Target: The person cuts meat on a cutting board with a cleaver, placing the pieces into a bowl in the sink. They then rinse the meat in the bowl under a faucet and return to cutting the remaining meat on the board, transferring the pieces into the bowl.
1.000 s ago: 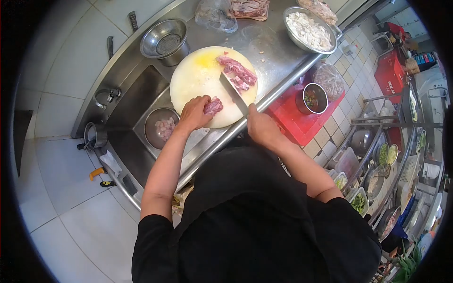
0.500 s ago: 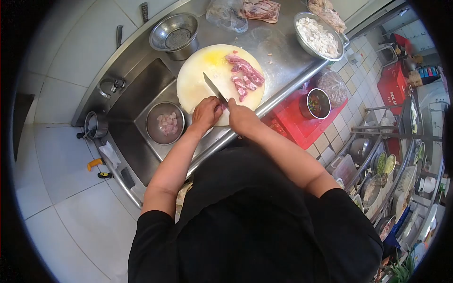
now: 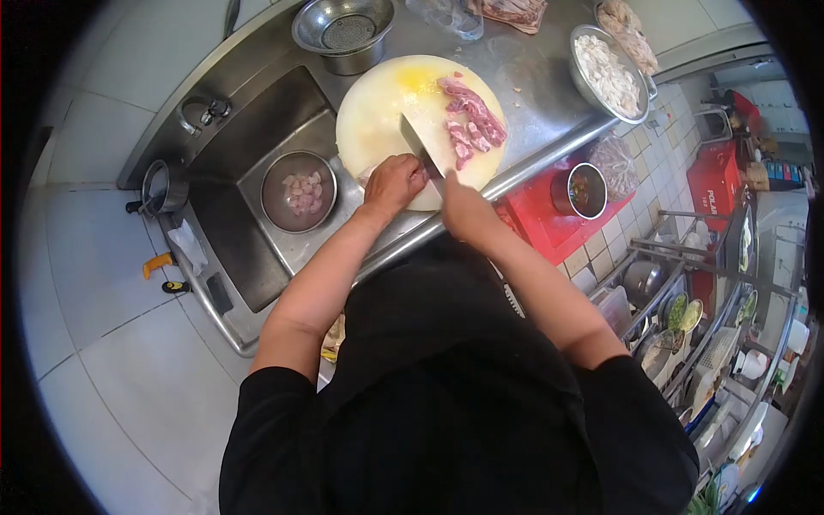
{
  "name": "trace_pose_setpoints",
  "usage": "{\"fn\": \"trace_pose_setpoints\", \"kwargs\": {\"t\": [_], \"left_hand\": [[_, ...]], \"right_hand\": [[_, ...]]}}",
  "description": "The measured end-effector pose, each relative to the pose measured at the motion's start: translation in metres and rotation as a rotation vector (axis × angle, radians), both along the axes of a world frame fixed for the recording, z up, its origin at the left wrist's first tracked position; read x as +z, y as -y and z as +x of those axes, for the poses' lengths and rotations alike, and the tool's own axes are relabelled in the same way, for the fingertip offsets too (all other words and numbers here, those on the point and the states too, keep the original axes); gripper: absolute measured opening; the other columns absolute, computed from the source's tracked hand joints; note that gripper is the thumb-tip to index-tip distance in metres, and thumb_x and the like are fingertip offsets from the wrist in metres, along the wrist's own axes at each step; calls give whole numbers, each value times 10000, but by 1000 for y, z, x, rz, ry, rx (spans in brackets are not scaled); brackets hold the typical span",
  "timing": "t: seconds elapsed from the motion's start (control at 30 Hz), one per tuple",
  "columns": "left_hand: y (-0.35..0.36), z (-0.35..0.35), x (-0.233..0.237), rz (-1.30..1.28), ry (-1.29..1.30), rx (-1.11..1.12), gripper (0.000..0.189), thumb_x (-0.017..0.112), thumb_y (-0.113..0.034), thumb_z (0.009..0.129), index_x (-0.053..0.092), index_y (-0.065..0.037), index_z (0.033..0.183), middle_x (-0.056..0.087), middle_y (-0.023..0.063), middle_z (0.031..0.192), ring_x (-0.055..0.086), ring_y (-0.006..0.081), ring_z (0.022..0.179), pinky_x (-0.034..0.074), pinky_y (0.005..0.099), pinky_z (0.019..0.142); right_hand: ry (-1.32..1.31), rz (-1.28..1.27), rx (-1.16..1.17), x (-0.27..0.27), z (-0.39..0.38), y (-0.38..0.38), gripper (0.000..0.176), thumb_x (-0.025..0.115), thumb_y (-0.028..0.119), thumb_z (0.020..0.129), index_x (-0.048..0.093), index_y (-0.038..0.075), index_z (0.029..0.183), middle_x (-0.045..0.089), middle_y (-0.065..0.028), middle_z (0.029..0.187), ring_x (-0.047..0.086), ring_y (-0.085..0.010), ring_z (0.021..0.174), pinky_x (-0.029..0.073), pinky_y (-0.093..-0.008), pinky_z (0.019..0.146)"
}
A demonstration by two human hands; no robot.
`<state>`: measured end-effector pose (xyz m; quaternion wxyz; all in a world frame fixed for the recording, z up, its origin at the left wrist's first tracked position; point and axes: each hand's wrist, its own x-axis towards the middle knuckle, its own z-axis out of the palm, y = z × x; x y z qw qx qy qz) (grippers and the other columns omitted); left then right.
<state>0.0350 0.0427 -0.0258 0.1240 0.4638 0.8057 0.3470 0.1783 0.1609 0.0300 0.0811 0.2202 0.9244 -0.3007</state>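
Note:
A round white cutting board (image 3: 365,112) lies across the sink's edge and counter. My right hand (image 3: 469,209) is closed round the handle of a kitchen knife (image 3: 422,144), whose blade is over the board and points away from me. Close against the blade, my left hand (image 3: 396,184) has its fingers curled on a piece of meat (image 3: 434,172), mostly hidden under them. Strips and chunks of raw red meat (image 3: 475,114) lie on the board's right side. To the left, a round metal bowl (image 3: 271,199) with cut pale pink pieces rests in the sink.
A metal strainer (image 3: 365,36) stands behind the board. At the back right is a bowl (image 3: 595,96) of white strips. A steel pot (image 3: 564,196) sits on a red surface (image 3: 549,232) beyond the counter edge. Shelving with dishes (image 3: 682,313) stands at right.
The whole view has shifted, with the board now higher and farther right. The knife blade has tilted and shows more of its flat side. Both hands stay close together at the meat.

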Motion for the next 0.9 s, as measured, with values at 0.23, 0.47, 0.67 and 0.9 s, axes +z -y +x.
{"fn": "trace_pose_setpoints", "kwargs": {"t": [0.23, 0.47, 0.67, 0.9], "left_hand": [[-1, 0, -3, -3, -57, 80, 206, 760, -183, 807, 676, -70, 958, 678, 130, 983, 650, 347, 962, 519, 451, 835], [8, -4, -5, 96, 17, 85, 339, 740, -228, 825, 675, -80, 1124, 662, 134, 1015, 616, 357, 1023, 468, 455, 961], [41, -22, 23, -229, -180, 16, 585, 745, -240, 783, 584, -67, 1319, 600, 157, 1186, 545, 348, 1164, 407, 448, 1034], [32, -19, 26, -344, -123, 10, 500, 743, -226, 797, 574, 4, 1208, 564, 209, 1191, 546, 359, 1144, 444, 459, 996]], "right_hand": [[91, 2, -18, 10, 20, 11, 295, 425, 67, 945, 433, -68, 1208, 670, -342, 915, 671, -489, 887, 514, -575, 802], [151, 5, -91, 23, 68, -3, 238, 460, 145, 993, 438, -36, 1146, 661, -332, 826, 665, -505, 813, 498, -622, 760], [38, -9, -223, 36, 42, -8, 209, 477, 134, 995, 404, -12, 1125, 649, -333, 783, 661, -509, 795, 497, -624, 707], [-109, -42, -188, 66, 30, 3, 177, 455, 104, 990, 404, -26, 1100, 650, -340, 806, 662, -509, 818, 489, -617, 749]]}}
